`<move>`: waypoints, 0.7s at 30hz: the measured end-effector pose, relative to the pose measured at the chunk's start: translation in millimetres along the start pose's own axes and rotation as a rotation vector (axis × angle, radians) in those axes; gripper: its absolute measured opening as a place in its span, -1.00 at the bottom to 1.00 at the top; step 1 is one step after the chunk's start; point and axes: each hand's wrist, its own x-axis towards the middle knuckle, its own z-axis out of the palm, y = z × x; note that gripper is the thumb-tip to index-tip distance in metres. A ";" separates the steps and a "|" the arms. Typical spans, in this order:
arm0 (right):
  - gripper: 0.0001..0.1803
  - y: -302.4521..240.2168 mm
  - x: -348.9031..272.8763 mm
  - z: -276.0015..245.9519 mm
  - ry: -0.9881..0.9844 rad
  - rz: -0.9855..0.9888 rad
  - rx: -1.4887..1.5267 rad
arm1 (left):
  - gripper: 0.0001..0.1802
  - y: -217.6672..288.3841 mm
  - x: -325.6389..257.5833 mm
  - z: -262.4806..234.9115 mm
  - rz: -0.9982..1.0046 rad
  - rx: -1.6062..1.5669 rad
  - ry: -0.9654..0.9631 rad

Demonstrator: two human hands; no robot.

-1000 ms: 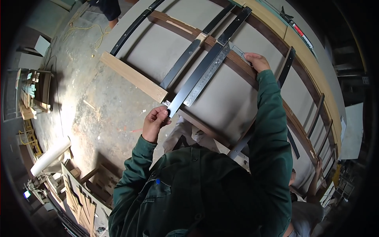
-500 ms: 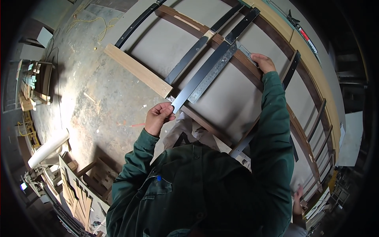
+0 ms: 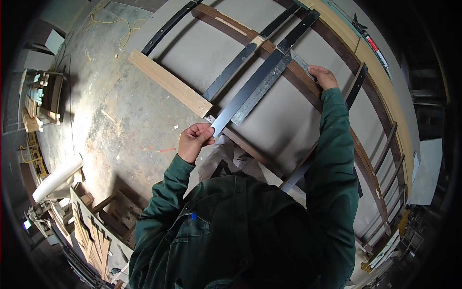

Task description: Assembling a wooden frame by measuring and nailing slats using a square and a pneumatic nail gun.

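My left hand [image 3: 193, 140] pinches the near end of a long black flat strip [image 3: 248, 91] between thumb and fingers. The strip slants up and away to the right, its far end resting on a brown wooden beam [image 3: 301, 79]. Along the strip's right side lies a worn, speckled metal square [image 3: 260, 92], its long blade parallel to the strip. My right hand [image 3: 323, 77] is closed on the square's short arm, beside the brown beam. A second black strip [image 3: 231, 71] runs roughly parallel on the left.
The frame stands over a grey panel [image 3: 190, 58], with curved brown rails [image 3: 337, 48] and black crosspieces. A light wood board [image 3: 168, 83] lies at its left edge. A clamp with a red handle [image 3: 373, 44] is at the far right. Wood stacks [image 3: 43, 98] stand on the left.
Both hands keep their holds, and the strip and square stay almost in place. Another person's hand at the lower right has gone out of view.
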 end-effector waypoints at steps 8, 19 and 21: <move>-0.79 -6.9 -6.0 2.9 0.023 -0.002 0.004 | -0.78 2.6 0.2 2.0 0.015 0.023 0.002; -0.77 -0.8 1.2 -1.9 -0.014 0.008 -0.009 | -0.81 2.3 1.2 2.5 0.016 0.020 0.010; -0.78 -0.4 1.4 -3.4 -0.018 0.016 0.003 | -0.80 0.7 2.3 0.9 0.019 0.037 0.000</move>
